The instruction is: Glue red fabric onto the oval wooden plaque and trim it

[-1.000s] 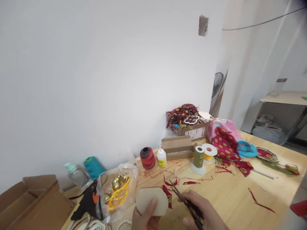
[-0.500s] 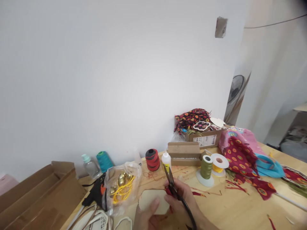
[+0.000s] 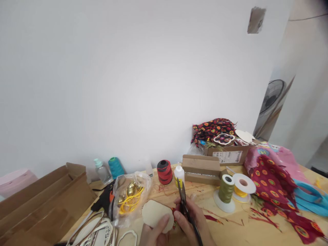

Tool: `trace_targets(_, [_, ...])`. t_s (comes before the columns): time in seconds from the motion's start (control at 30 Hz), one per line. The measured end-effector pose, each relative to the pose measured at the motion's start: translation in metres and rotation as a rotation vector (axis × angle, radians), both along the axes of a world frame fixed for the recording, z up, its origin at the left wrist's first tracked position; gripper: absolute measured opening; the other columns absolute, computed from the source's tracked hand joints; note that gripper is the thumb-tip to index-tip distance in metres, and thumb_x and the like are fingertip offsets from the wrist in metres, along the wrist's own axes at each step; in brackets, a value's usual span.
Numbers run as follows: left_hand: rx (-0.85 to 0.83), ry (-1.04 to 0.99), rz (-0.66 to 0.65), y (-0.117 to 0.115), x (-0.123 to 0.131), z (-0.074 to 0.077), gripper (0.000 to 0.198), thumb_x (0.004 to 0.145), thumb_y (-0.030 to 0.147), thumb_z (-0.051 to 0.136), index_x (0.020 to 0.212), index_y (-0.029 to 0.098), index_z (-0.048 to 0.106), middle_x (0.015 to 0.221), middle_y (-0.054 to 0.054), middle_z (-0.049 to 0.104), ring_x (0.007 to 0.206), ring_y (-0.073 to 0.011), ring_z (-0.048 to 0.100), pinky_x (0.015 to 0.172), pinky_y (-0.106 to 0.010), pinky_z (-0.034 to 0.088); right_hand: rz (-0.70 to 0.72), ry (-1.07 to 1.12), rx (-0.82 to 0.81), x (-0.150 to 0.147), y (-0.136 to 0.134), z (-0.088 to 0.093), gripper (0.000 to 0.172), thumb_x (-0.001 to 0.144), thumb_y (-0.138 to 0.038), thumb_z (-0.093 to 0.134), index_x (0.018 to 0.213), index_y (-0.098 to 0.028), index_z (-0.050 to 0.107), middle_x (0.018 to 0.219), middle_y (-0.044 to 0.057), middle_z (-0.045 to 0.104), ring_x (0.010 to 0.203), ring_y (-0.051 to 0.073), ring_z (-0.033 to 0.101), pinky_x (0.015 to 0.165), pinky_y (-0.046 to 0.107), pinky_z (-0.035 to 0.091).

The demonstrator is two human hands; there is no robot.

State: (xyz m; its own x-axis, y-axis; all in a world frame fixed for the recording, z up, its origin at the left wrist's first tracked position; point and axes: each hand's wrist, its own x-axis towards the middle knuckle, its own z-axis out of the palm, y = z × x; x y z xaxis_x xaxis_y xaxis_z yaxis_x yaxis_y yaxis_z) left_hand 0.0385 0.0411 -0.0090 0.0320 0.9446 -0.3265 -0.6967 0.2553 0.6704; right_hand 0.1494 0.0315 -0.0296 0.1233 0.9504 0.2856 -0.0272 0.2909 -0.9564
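Note:
My left hand (image 3: 153, 235) is closed on a cream-coloured flat panel with rounded corners (image 3: 152, 212), the thumb lying across its face. Dark red patterned fabric (image 3: 174, 218) shows along the panel's right edge. Just to the right, my right hand (image 3: 196, 215) grips a pair of black scissors (image 3: 182, 198) whose blades point up and away from me. The blades look nearly closed and stand apart from the panel. Behind their tips is a white glue-like bottle (image 3: 179, 175) with a yellow label.
A bag of gold bells and yellow cord (image 3: 132, 198) lies left, near a cardboard box (image 3: 48, 208). A red-black thread cone (image 3: 164, 172) stands behind. Right are a green thread spool (image 3: 226, 189), a white ribbon reel (image 3: 248, 186) and red patterned cloth (image 3: 271, 181).
The view has swung slightly left. My left hand has tilted the panel and drawn it left, away from the scissors. The scissors stay in my right hand.

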Motion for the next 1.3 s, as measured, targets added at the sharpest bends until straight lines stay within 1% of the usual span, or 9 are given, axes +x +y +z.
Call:
trace_targets(0.07, [0.005,0.04,0.043,0.003,-0.005,0.0,0.074,0.041,0.005,0.08,0.11,0.017,0.057,0.065,-0.003,0.073,0.064,-0.0243,0.068,0.057,-0.029,0.053,-0.037,-0.157,0.114,0.007,0.001,-0.001,0.029,0.076,-0.042,0.055,0.093,-0.017,0.057,0.068,0.002,0.054,0.059,0.017,0.053,0.053,0.026,0.043])
trace_targets(0.17, [0.014,0.099,0.091,0.007,-0.014,-0.002,0.073,0.04,0.009,0.081,0.109,0.015,0.058,0.062,-0.003,0.072,0.059,-0.0221,0.067,0.054,-0.026,0.052,-0.055,-0.467,0.304,0.018,0.005,-0.002,0.037,0.069,-0.046,0.06,0.093,-0.017,0.061,0.064,0.003,0.056,0.054,0.018,0.052,0.049,0.026,0.042])
trace_targets(0.27, [0.028,0.134,0.108,0.009,-0.019,-0.007,0.071,0.039,0.016,0.082,0.106,0.015,0.06,0.06,-0.003,0.072,0.061,-0.0242,0.067,0.055,-0.03,0.052,0.029,-0.755,0.299,0.025,0.006,0.004,0.035,0.067,-0.046,0.063,0.085,-0.016,0.064,0.06,0.004,0.055,0.048,0.016,0.05,0.042,0.024,0.038])
trace_targets(0.33, [0.009,0.16,0.08,0.008,-0.02,-0.009,0.065,0.039,0.018,0.082,0.101,0.015,0.063,0.06,-0.004,0.072,0.061,-0.0262,0.067,0.056,-0.033,0.052,0.023,-0.832,0.28,0.028,0.005,0.01,0.033,0.068,-0.043,0.064,0.087,-0.015,0.064,0.061,0.004,0.054,0.049,0.016,0.05,0.042,0.023,0.039])
trace_targets(0.5, [0.026,0.229,0.036,0.002,-0.019,-0.007,0.038,0.04,0.017,0.081,0.076,0.016,0.07,0.07,-0.007,0.074,0.062,-0.0262,0.067,0.057,-0.033,0.052,-0.003,-0.899,0.385,0.031,-0.002,0.023,0.029,0.07,-0.033,0.063,0.09,-0.012,0.064,0.061,0.005,0.053,0.052,0.017,0.052,0.044,0.023,0.041])
trace_targets(0.67, [0.108,0.323,0.026,-0.001,-0.014,0.006,0.022,0.041,0.013,0.08,0.06,0.016,0.07,0.063,-0.006,0.073,0.064,-0.0261,0.067,0.059,-0.031,0.052,-0.002,-0.937,0.405,0.031,-0.004,0.027,0.027,0.072,-0.032,0.061,0.09,-0.012,0.064,0.062,0.007,0.056,0.053,0.017,0.053,0.043,0.023,0.041])
trace_targets(0.87, [0.052,0.286,0.026,-0.003,-0.013,0.01,0.025,0.037,0.016,0.082,0.058,0.017,0.069,0.06,-0.003,0.073,0.059,-0.0232,0.067,0.055,-0.027,0.051,0.029,-0.879,0.38,0.029,-0.005,0.025,0.026,0.069,-0.032,0.064,0.086,-0.013,0.064,0.061,0.005,0.055,0.052,0.016,0.052,0.044,0.022,0.04])
trace_targets(1.0, [0.039,0.182,0.009,-0.003,-0.014,0.006,0.03,0.032,0.017,0.084,0.057,0.018,0.068,0.057,0.001,0.072,0.053,-0.02,0.066,0.051,-0.024,0.051,0.054,-0.85,0.38,0.027,-0.005,0.025,0.03,0.074,-0.041,0.058,0.082,-0.012,0.064,0.059,0.005,0.054,0.051,0.016,0.051,0.044,0.023,0.038])
trace_targets(1.3, [0.04,0.115,-0.052,-0.003,-0.017,0.003,0.032,0.034,0.021,0.085,0.062,0.016,0.069,0.06,-0.004,0.072,0.065,-0.0254,0.067,0.061,-0.032,0.053,0.1,-0.816,0.3,0.023,-0.006,0.023,0.05,0.077,-0.057,0.046,0.076,-0.011,0.064,0.055,0.004,0.051,0.047,0.014,0.047,0.042,0.022,0.033])
